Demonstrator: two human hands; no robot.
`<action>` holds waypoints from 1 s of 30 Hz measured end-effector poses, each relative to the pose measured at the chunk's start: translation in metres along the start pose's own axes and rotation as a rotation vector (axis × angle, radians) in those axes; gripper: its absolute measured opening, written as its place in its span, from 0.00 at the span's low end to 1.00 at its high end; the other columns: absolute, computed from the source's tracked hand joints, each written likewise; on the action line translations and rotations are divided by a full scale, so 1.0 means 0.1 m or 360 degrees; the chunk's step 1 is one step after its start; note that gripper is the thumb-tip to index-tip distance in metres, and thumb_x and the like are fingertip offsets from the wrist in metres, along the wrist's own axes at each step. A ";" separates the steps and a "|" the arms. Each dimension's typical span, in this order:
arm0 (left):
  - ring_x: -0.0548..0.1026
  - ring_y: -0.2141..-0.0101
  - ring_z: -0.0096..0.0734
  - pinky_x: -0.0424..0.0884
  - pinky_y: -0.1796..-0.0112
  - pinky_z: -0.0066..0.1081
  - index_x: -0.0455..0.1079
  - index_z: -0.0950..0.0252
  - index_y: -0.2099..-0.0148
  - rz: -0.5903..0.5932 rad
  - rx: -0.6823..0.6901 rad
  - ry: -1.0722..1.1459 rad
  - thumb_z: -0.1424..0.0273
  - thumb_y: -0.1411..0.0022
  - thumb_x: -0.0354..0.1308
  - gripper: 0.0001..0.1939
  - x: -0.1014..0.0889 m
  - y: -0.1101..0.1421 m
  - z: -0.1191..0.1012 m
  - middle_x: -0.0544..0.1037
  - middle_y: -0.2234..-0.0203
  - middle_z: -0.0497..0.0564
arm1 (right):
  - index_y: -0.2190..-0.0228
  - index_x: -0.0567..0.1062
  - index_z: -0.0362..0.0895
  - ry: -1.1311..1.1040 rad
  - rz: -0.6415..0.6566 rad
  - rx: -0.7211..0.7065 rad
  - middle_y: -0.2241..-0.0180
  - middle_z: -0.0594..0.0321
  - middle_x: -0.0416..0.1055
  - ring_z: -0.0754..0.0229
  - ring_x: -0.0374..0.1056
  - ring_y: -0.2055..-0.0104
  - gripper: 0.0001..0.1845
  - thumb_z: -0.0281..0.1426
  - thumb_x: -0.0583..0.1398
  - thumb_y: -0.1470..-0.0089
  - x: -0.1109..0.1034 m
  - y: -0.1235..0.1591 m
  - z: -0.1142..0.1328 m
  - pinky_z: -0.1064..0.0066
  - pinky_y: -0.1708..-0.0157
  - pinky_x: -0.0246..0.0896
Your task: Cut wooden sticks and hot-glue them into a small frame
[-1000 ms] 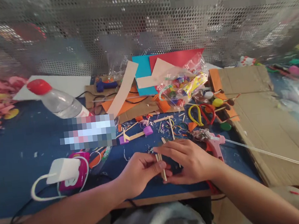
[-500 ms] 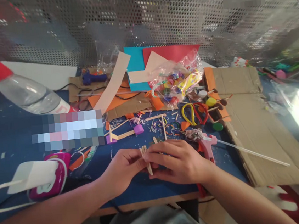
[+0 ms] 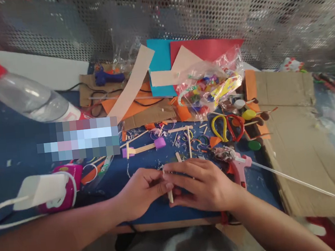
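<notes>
My left hand point(image 3: 146, 193) pinches a small stack of wooden craft sticks point(image 3: 171, 197) between thumb and fingers, above the front of the blue table. From the other side, my right hand point(image 3: 203, 183) closes its fingers around the same stack, hiding most of it. Only the upper tip and lower end of the sticks show. Beyond the hands lies a stick piece with purple blocks point(image 3: 144, 148) at its ends. To the right, a pink glue gun point(image 3: 241, 167) rests with a clear glue stick point(image 3: 292, 178) jutting from its back.
A red-capped bottle point(image 3: 39, 99) leans at left, above a magenta power strip point(image 3: 62, 188) with a white plug point(image 3: 38, 191). Yellow-and-red scissor handles point(image 3: 220, 128), scraps and a plastic bag of trinkets point(image 3: 205, 89) lie behind. Cardboard point(image 3: 295, 148) covers the right side.
The sticks, fanned out at the top before, now sit closer together and lower between my fingers. My left thumb has moved across them. The camera view has shifted slightly.
</notes>
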State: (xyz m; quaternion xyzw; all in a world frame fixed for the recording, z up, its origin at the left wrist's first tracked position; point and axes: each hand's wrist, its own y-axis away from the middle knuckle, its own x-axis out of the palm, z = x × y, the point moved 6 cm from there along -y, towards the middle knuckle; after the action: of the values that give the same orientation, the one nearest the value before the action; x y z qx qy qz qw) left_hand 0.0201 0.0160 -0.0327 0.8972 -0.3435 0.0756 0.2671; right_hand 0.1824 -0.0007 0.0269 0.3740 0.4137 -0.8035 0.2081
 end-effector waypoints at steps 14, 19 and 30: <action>0.85 0.66 0.31 0.84 0.60 0.28 0.84 0.67 0.59 -0.0157 0.0385 0.0072 0.43 0.47 0.81 0.32 -0.07 -0.11 -0.05 0.89 0.65 0.53 | 0.34 0.75 0.47 -0.0144 0.0243 0.0211 0.37 0.52 0.81 0.45 0.81 0.36 0.35 0.38 0.76 0.37 -0.13 -0.20 -0.14 0.55 0.38 0.82; 0.87 0.62 0.35 0.86 0.56 0.31 0.83 0.67 0.61 -0.0124 0.0435 0.0008 0.45 0.43 0.80 0.29 -0.05 -0.09 -0.08 0.89 0.63 0.54 | 0.30 0.70 0.49 -0.0152 0.0070 0.0135 0.32 0.49 0.76 0.47 0.82 0.40 0.41 0.44 0.75 0.38 -0.12 -0.10 -0.19 0.53 0.35 0.80; 0.87 0.64 0.33 0.85 0.58 0.27 0.83 0.67 0.61 -0.0125 0.0451 -0.0045 0.45 0.48 0.82 0.30 -0.01 -0.08 -0.11 0.89 0.65 0.53 | 0.41 0.78 0.47 0.0164 -0.0039 -0.0226 0.39 0.50 0.83 0.47 0.83 0.40 0.20 0.38 0.70 0.30 -0.05 -0.02 -0.10 0.54 0.43 0.84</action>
State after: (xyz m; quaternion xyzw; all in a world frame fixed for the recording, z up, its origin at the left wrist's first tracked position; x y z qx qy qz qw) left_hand 0.0253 0.0272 -0.0265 0.9397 -0.2976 0.1001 0.1356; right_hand 0.1887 0.0091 0.0284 0.3940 0.4844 -0.7544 0.2026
